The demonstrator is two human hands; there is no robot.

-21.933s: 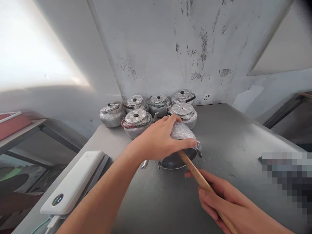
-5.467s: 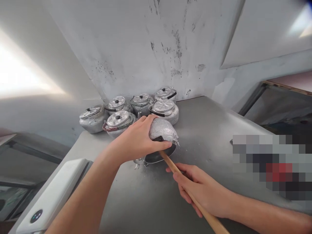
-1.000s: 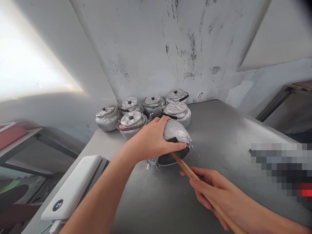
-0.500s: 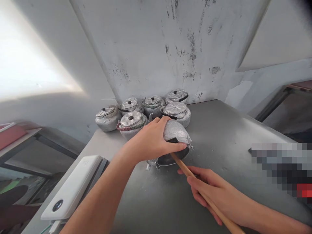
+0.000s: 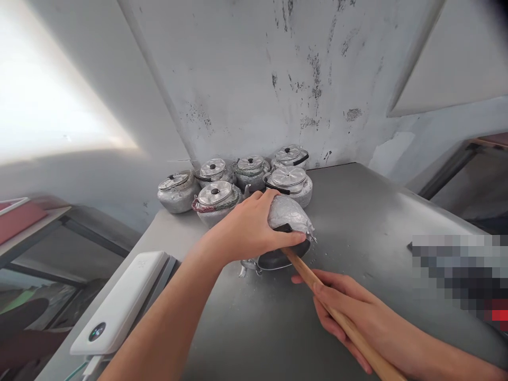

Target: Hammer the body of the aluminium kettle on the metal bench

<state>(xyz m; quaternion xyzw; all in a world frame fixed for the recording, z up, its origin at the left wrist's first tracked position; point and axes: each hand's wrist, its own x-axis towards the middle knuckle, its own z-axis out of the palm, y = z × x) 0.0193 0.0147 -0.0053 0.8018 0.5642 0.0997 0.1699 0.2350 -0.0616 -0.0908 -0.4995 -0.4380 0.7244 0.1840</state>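
Observation:
A small hammered aluminium kettle body (image 5: 291, 214) lies on its side on the grey metal table (image 5: 369, 211), its dark open mouth turned toward me. My left hand (image 5: 250, 227) is wrapped over the top of it, thumb across the rim. My right hand (image 5: 349, 312) grips a long wooden stick (image 5: 337, 317). The far end of the stick goes into the kettle's mouth.
Several lidded aluminium kettles (image 5: 216, 198) stand clustered at the table's back edge against the stained wall. A white power bank (image 5: 123, 301) with a cable lies at the left edge. A blurred patch covers something at the right (image 5: 456, 275). Metal flecks dot the table around the kettle.
My right hand has shifted a little along the stick, which has slid slightly in the kettle's mouth. My left hand still clamps the kettle in the same spot.

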